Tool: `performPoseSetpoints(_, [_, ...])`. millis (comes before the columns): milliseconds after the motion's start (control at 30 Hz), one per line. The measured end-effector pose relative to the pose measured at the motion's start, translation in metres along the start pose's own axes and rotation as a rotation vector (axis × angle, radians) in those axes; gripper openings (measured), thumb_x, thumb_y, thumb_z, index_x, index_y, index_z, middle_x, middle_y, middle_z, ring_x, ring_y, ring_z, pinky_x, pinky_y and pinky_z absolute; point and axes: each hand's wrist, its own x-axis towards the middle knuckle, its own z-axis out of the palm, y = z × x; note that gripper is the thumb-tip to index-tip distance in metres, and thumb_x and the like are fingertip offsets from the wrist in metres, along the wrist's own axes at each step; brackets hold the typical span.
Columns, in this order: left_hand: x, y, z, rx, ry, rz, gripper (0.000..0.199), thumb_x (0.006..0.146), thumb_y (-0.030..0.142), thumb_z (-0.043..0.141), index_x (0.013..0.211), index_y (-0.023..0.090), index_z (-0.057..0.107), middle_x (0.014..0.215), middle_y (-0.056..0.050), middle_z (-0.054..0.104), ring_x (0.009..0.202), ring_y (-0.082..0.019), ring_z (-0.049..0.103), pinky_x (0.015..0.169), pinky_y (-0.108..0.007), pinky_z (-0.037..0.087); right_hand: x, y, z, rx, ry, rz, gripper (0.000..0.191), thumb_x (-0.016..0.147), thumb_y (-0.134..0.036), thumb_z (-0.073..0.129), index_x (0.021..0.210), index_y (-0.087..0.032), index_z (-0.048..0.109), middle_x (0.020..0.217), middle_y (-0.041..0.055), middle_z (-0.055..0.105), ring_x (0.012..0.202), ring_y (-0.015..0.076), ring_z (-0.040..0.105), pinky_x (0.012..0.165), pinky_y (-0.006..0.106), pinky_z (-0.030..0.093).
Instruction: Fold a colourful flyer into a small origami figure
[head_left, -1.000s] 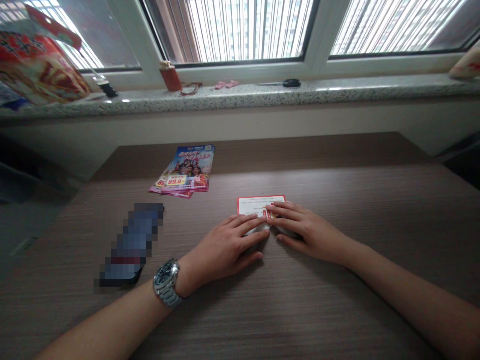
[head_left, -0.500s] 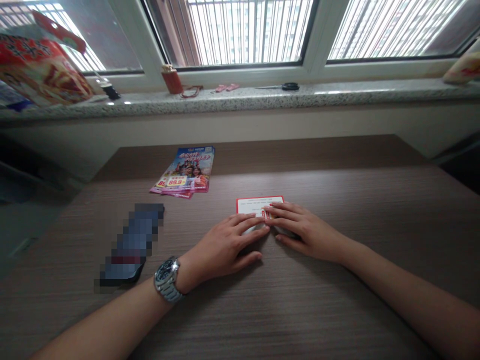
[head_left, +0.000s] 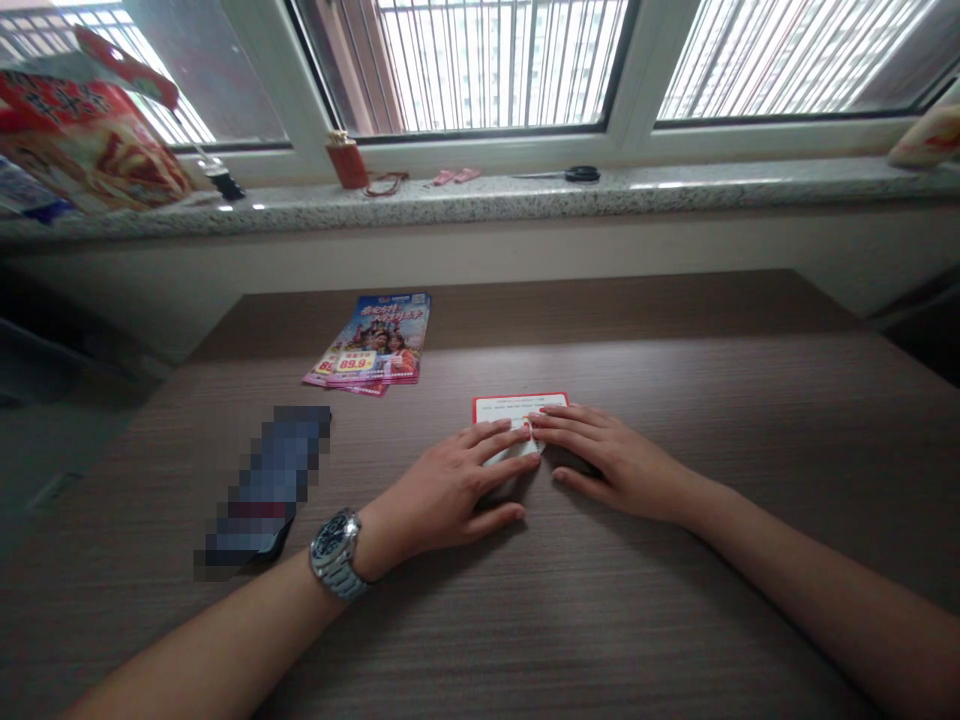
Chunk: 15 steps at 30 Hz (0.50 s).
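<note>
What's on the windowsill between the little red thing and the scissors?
In the head view, a reddish cord lies next to the little red thing, then some pink pieces, too small to name, before the scissors.

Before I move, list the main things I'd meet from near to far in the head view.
Silver wristwatch, left hand, red-bordered printed paper, stacked flyers, black-handled scissors, window bars.

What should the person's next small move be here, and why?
Perhaps lift the right hand slightly while the left hand steadies the card: both hands lie over its near part, their fingers close together, so much of it is hidden and there seems little room to work.
</note>
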Motion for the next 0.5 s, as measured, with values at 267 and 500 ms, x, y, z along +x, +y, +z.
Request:
performPoseSetpoints(267, [0.0002, -0.0014, 0.0007, 0.016, -0.01, 0.003, 0.058, 0.099, 0.054, 0.052, 0.15, 0.027, 0.046, 0.161, -0.008, 0.037, 0.149, -0.031, 0.033, 0.121, -0.052, 0.034, 0.0004, 0.0072, -0.0035, -0.006, -0.007, -0.044, 0.058, 0.098, -0.037, 0.061, 0.152, -0.03, 0.044, 0.152, 0.0046, 0.053, 0.144, 0.0283, 0.043, 0.119, 0.053, 0.037])
performPoseSetpoints(500, [0.0007, -0.0011, -0.0001, 0.026, -0.006, 0.001, 0.057, 0.099, 0.053, 0.053, 0.149, 0.026, 0.046, 0.16, -0.009, 0.04, 0.149, -0.031, 0.034, 0.119, -0.051, 0.036, 0.0003, 0.0089, -0.0022, -0.025, -0.021, -0.04, 0.058, 0.099, -0.04, 0.059, 0.154, -0.031, 0.042, 0.154, 0.003, 0.051, 0.143, 0.0269, 0.044, 0.119, 0.053, 0.037])
